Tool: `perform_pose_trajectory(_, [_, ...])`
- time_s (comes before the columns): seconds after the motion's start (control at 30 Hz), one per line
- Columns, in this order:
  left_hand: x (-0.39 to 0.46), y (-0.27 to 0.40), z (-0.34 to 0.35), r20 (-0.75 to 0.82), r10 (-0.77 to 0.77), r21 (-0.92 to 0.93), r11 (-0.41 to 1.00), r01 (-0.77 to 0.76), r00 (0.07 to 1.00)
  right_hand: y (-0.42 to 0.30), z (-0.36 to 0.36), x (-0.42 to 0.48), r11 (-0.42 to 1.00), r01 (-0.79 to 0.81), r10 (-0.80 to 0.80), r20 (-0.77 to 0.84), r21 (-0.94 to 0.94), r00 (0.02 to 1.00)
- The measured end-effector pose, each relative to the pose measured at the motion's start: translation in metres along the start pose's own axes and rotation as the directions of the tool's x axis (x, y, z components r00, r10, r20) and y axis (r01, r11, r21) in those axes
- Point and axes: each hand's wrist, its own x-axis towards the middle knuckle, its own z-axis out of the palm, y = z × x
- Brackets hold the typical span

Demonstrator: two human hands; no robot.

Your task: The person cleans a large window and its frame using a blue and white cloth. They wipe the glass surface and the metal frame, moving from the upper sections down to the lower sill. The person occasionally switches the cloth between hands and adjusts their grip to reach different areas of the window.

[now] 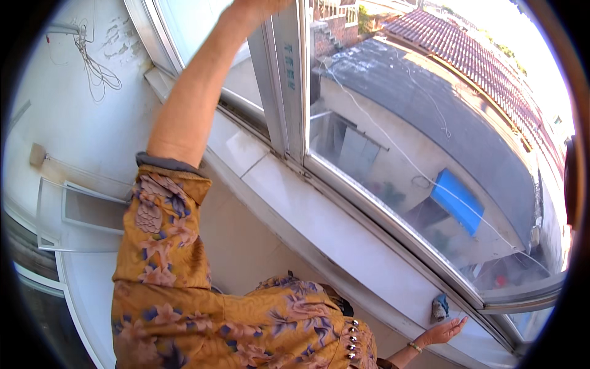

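My left arm, in a yellow-brown floral sleeve, reaches up to the top edge of the view. Only part of my left hand (pixel 258 6) shows there, beside the upright aluminium window frame (pixel 288 83); its fingers are cut off. Low on the right, my right hand (pixel 440 333) hovers by the tiled windowsill (pixel 318 217), fingers stretched out and nothing in them. A bead bracelet (pixel 415 347) circles that wrist. Just beyond the hand, a crumpled blue and grey cloth (pixel 440 308) lies on the sill. Glass of the sliding window (pixel 392 184) spans the right side.
Along the sill runs a metal window track (pixel 392 246). On the left, a loose bundle of wires (pixel 94 69) hangs from the white wall (pixel 124 106), above a white-framed panel (pixel 92 210). Outside are a grey roof (pixel 428 110), a tiled roof (pixel 465 55) and a blue awning (pixel 458 200).
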Motion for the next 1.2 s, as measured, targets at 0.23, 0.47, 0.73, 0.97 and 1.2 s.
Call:
perform_pose_trajectory(0.23, [-0.155,0.137,-0.035,0.259,-0.382,-0.293,0.844,0.449,0.887,-0.005,-0.001,0.002,0.998,0.053,-0.055,0.033,0.032,0.998])
perform_pose_trajectory(0.47, [-0.235,0.251,-0.053,0.568,-0.664,-0.147,0.5,0.853,0.487,-0.017,0.002,0.001,0.998,0.056,-0.057,0.038,0.021,0.998])
perform_pose_trajectory(0.73, [-0.237,0.302,-0.04,0.551,-0.826,-0.12,-0.217,0.969,-0.117,-0.01,0.002,0.0,0.988,0.072,-0.075,0.019,0.136,0.997])
perform_pose_trajectory(0.97, [-0.263,0.313,-0.017,0.339,-0.94,-0.223,-0.11,0.969,-0.029,-0.006,0.004,0.001,0.991,0.038,-0.042,0.026,0.129,0.999])
perform_pose_trajectory(1.2, [-0.263,0.257,-0.012,0.309,-0.904,-0.152,0.261,0.953,0.297,-0.013,0.002,0.001,0.998,0.006,-0.006,0.006,0.068,1.0])
